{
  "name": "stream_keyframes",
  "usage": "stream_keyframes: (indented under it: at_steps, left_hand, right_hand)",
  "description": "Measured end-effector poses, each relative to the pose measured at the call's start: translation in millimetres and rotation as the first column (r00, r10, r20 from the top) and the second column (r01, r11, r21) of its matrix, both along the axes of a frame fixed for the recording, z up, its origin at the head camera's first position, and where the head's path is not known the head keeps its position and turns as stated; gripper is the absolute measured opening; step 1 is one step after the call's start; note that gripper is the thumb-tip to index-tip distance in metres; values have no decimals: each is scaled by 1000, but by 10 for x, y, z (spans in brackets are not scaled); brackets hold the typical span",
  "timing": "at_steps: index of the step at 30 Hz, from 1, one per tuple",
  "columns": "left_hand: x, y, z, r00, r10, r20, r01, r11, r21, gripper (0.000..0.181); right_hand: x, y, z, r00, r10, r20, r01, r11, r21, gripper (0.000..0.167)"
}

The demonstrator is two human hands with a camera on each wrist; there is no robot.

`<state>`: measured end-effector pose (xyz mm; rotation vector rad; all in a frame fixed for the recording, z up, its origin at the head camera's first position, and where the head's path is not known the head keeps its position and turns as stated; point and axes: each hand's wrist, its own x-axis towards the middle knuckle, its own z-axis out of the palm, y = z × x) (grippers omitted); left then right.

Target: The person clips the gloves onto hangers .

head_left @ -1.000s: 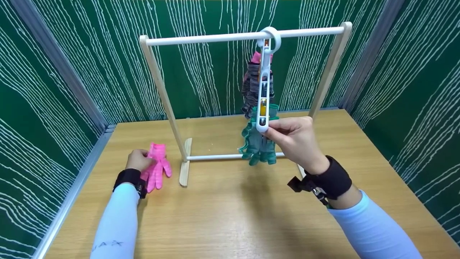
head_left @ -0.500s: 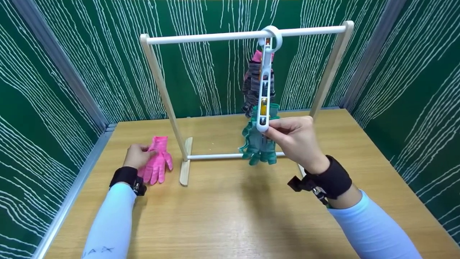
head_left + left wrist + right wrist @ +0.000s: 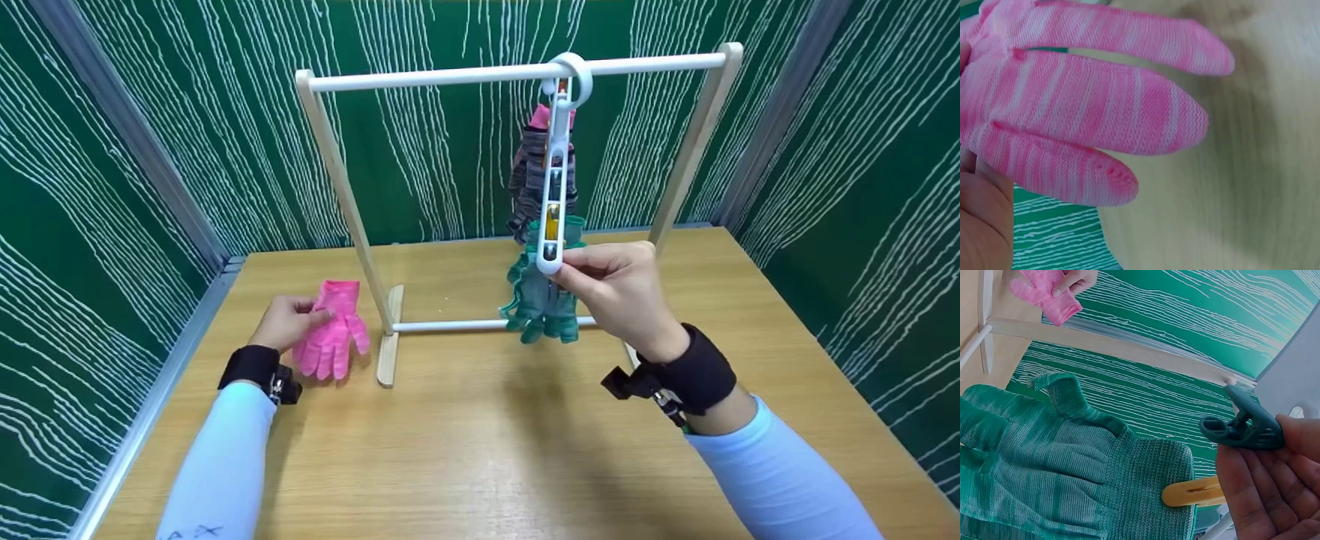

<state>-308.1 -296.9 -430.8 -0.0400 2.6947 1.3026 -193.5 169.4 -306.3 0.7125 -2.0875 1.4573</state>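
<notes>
My left hand (image 3: 289,321) pinches a pink striped knit glove (image 3: 337,330) near its cuff, fingers of the glove hanging down. In the left wrist view the glove (image 3: 1100,107) is held above the table. My right hand (image 3: 619,292) is at the near end of a white clip hanger (image 3: 553,180). In the right wrist view, its thumb and fingers pinch a dark green clothespin (image 3: 1247,424). Beside it, a yellow clothespin (image 3: 1193,491) clamps the cuff of a green knit glove (image 3: 1072,461). Behind hang dark grey striped gloves (image 3: 531,172) and a bit of pink fabric (image 3: 540,116).
The hanger's ring hook (image 3: 581,81) goes round the white top bar (image 3: 450,75) of a wooden rack. The rack's left foot (image 3: 388,352) stands just right of the pink glove. Green walls with white lines (image 3: 187,112) enclose the wooden table (image 3: 450,450).
My left hand has shifted slightly up and away over the table with the pink glove, which has turned and spread a little. My right hand stays at the hanger's end.
</notes>
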Motion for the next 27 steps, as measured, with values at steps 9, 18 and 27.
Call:
stream_keyframes:
  at_steps: [9, 18, 27]
  left_hand:
    - [53, 130, 113, 996, -94, 3, 93, 989, 117, 30]
    - [68, 306, 177, 990, -139, -18, 140, 977, 163, 23]
    - [98, 481, 258, 990, -140, -16, 141, 978, 156, 29]
  right_hand:
    - [-6, 8, -1, 1000, 2, -2, -2, 1000, 1, 11]
    - [-21, 6, -12, 1000, 11, -13, -11, 1000, -10, 11]
    - [-29, -7, -11, 1000, 13, -25, -14, 1000, -8, 11]
